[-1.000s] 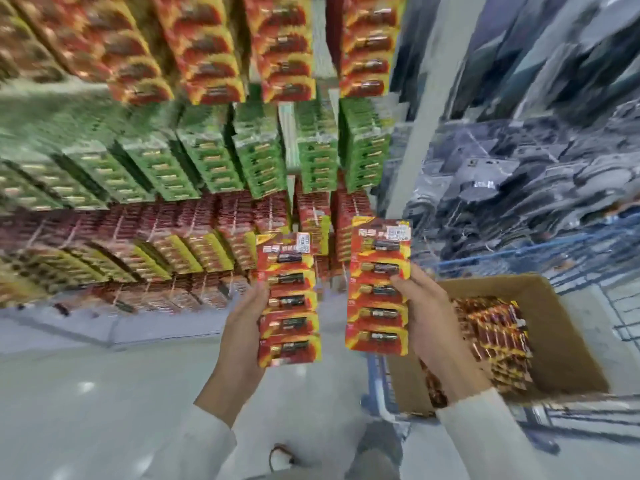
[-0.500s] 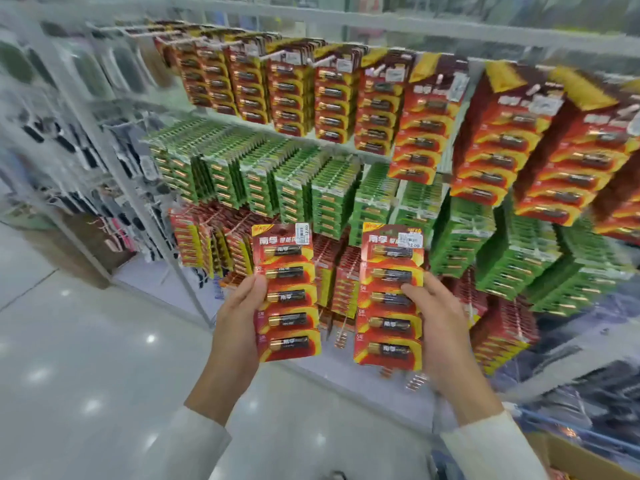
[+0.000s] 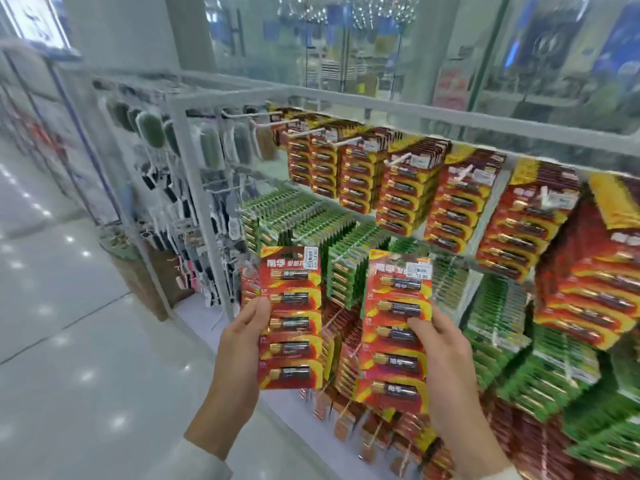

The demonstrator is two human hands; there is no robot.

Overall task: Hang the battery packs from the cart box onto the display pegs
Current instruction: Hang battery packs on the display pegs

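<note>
- Gripping a red battery pack [image 3: 292, 320] by its left edge, thumb across the front, the left hand [image 3: 239, 344] holds it upright; the right hand [image 3: 446, 355] pinches a second pack [image 3: 394, 327] by its right edge, at 3 o'clock of the first.
- Both packs are short of the rack [image 3: 188, 188], touching no peg.
- Best to lead with one pack's top edge toward the barer pegs [image 3: 256, 115] at 11 o'clock, then slide squarely.

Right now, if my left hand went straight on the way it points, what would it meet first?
Likely the green packs hanging on the middle row, just beyond the red pack your left hand holds. Depth is unclear, so the gap cannot be judged.
</note>
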